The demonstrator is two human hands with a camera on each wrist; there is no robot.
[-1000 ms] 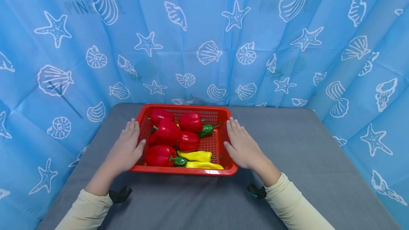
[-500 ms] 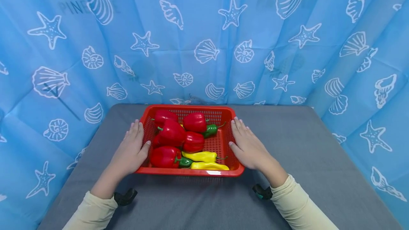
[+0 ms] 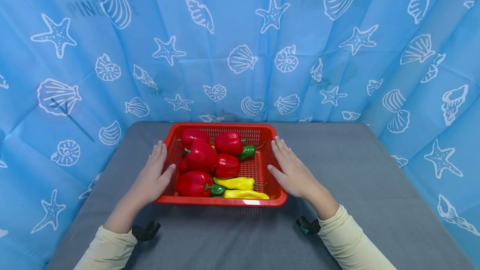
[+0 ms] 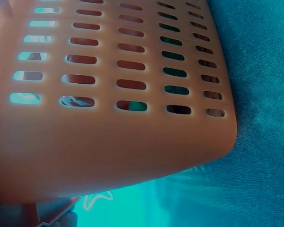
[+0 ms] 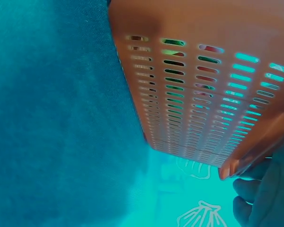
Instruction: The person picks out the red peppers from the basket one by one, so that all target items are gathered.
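Blue curtains (image 3: 213, 70) with white shells and starfish hang beyond the hands, above a grey table (image 3: 337, 170). Between the two hands we see a red basket (image 3: 253, 169). We find the left hand (image 3: 153, 180) laid along its left side, fingers straight and thumb over the rim; the right hand (image 3: 294, 176) lies the same way along the opposite side. Neither is clenched. Just inside from the left hand we count several red peppers (image 3: 201, 156), some heaped on others. Nearer the right hand's fingertips lies a green pepper (image 3: 246, 152); below its thumb, toward the basket's front edge, are two yellow peppers (image 3: 235, 183). From the wrists we see slotted basket walls in shifted colours. Below each hand we note a black band (image 3: 146, 231) at the wrist, then a cream sleeve (image 3: 352, 241).
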